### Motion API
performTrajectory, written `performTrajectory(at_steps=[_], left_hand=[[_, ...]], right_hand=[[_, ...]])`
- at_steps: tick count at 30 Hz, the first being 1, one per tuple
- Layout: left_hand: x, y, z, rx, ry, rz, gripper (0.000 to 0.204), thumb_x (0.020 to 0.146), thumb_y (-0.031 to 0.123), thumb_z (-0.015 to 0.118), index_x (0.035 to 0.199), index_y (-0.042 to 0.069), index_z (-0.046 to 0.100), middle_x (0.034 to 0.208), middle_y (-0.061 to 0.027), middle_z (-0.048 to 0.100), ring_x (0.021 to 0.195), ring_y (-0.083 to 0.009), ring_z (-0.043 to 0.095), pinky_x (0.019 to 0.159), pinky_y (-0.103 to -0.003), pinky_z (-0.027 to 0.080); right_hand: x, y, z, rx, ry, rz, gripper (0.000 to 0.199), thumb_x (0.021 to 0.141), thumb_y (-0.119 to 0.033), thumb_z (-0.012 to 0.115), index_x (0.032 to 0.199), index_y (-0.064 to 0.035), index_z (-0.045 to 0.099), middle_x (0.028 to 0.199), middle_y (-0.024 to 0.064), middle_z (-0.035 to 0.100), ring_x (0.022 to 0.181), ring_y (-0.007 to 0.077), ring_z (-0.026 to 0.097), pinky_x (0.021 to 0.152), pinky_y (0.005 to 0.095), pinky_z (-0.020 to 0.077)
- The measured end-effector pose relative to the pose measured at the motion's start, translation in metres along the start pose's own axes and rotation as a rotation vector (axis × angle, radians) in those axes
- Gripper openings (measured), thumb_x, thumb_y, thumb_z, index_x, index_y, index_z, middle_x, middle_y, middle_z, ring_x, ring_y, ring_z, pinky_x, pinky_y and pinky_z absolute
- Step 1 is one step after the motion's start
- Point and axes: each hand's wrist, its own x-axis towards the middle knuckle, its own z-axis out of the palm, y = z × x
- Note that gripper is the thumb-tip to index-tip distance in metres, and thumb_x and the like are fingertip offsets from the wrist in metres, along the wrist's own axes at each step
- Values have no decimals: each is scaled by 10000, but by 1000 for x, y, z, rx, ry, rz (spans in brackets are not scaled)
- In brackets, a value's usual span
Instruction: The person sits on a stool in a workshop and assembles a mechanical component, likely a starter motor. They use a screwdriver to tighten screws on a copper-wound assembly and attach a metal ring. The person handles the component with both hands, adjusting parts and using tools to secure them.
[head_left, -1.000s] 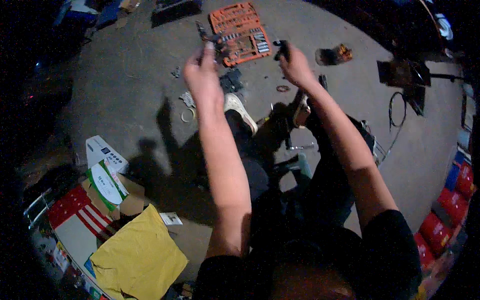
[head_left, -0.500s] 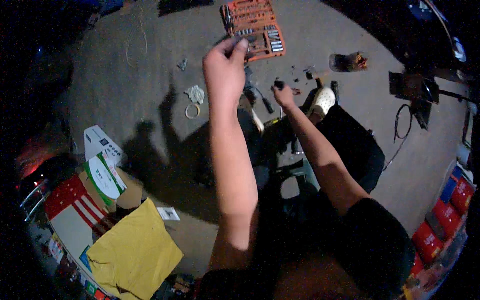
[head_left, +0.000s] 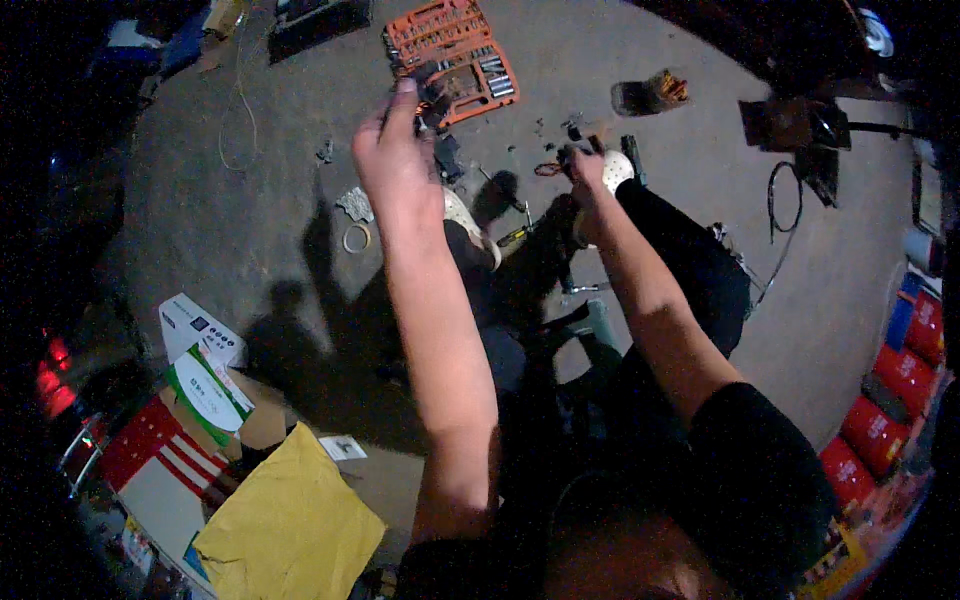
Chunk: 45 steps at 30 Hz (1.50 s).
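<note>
My left hand (head_left: 395, 165) is raised in front of the open orange socket-set case (head_left: 412, 32). Its fingers are curled closed beside a dark shape (head_left: 432, 95); motion blur hides what exactly they hold. Lower right of the case, my right hand (head_left: 588, 172) is closed around a small black part (head_left: 572, 152). Close by that hand lies a reddish-orange loop (head_left: 548, 169), perhaps a wire. Small dark pieces (head_left: 540, 127) are scattered on the floor beyond it. Between my feet rests a screwdriver with a yellow-and-black handle (head_left: 515, 237).
White clogs (head_left: 618, 172) are on my feet. To the left lie a tape roll (head_left: 356, 238), a crumpled pale cloth (head_left: 355, 204), boxes (head_left: 200, 325) and a yellow sheet (head_left: 300, 520). Red packages (head_left: 878, 430) line the right side; a dark stand (head_left: 800, 130) is farther off.
The view has shifted, moving the floor items leftward in the picture. My right hand has moved nearer the right clog, and the reddish-orange loop now shows beside it. Both hands stay closed.
</note>
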Motion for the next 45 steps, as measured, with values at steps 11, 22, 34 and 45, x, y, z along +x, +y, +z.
performTrajectory(at_steps=[11,22,34,45], left_hand=[[-14,-15,-70,1152,-123,535,220,833,96,572,1004,-41,568,909,-169,624,815,-220,606,720,-312,474],[-20,-14,-64,1182,-111,480,212,828,107,583,988,-32,579,909,-158,630,828,-213,607,717,-318,467],[-19,-6,22,-31,111,-41,147,839,122,581,927,6,601,891,-56,621,758,-123,569,671,-253,440],[-24,-14,53,53,-93,203,223,898,191,522,937,-14,603,838,-25,596,698,-77,520,619,-225,430]], right_hand=[[6,118,79,-237,236,467,483,696,-375,705,875,53,572,808,164,617,782,299,605,678,384,470],[7,71,84,-470,273,229,456,692,-351,696,922,26,585,836,197,614,824,333,610,720,394,487],[-138,-187,-7,601,-330,-92,204,777,-108,592,938,16,570,760,57,602,667,118,551,554,254,421],[-260,-301,-76,312,-637,-442,258,772,-75,601,995,34,529,883,58,596,822,131,570,748,258,463]])
